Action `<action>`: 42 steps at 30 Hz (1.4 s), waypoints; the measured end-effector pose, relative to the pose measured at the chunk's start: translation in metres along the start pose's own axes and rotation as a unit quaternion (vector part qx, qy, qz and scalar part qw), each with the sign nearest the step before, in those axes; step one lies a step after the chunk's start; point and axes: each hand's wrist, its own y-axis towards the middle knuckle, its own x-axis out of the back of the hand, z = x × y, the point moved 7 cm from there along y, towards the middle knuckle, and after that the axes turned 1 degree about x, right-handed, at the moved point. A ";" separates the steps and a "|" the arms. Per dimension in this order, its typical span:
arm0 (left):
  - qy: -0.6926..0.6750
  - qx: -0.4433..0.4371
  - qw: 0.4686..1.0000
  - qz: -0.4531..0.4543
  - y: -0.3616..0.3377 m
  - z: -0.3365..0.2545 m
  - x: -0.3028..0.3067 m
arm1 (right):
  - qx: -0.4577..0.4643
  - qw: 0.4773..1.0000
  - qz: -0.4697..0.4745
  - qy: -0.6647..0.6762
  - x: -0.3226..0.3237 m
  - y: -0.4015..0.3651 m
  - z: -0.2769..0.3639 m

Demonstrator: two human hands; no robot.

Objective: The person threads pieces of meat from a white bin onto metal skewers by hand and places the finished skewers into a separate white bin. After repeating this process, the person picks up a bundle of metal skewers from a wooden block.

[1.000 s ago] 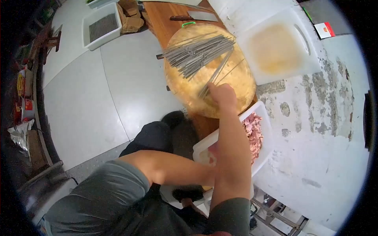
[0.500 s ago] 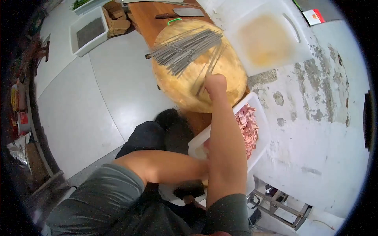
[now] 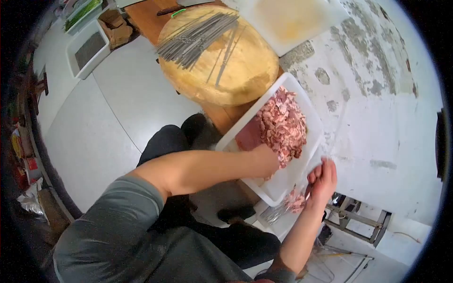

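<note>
My left hand (image 3: 265, 160) reaches into a white plastic tray (image 3: 289, 79) and touches a heap of chopped raw meat (image 3: 285, 120); its fingers are hidden. A larger smooth slab of meat (image 3: 250, 134) lies beside the heap. Just past the tray's right edge, my right hand (image 3: 323, 179) has its fingers curled, and what they hold, if anything, I cannot make out. Below it are some meat pieces (image 3: 296, 202) and a shiny, streaky bundle (image 3: 274, 213), partly hidden by the tray. Grey skewers (image 3: 198, 40) lie piled on a round wooden board (image 3: 245, 70), with several loose ones to the right.
Behind the board is a cleaver (image 3: 171, 9), cut off at the frame's top. A stained white cutting board (image 3: 288, 23) lies at the upper right against a peeling wall surface (image 3: 358, 94). On the left, a white bin (image 3: 88, 52) stands near a cardboard box (image 3: 115, 30).
My right hand has left the loose skewers on the board and moved down to the tray's right side. My left hand, hidden behind the right arm before, now shows in the meat.
</note>
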 end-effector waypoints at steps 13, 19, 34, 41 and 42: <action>-0.005 0.143 0.989 0.021 0.044 0.042 -0.004 | 0.001 0.989 -0.110 0.098 0.147 -0.067 -0.110; 0.040 0.131 0.990 0.044 0.093 -0.001 -0.046 | 0.045 0.994 -0.046 0.084 0.162 -0.063 -0.088; 0.107 0.172 0.979 0.015 0.123 0.008 -0.065 | 0.079 0.987 -0.034 0.137 0.182 -0.082 -0.083; 0.075 0.195 0.978 0.000 0.127 0.021 -0.088 | 0.066 0.988 -0.039 0.132 0.166 -0.082 -0.079; 0.070 0.196 0.978 0.022 0.127 0.021 -0.087 | 0.064 0.988 -0.039 0.133 0.165 -0.081 -0.081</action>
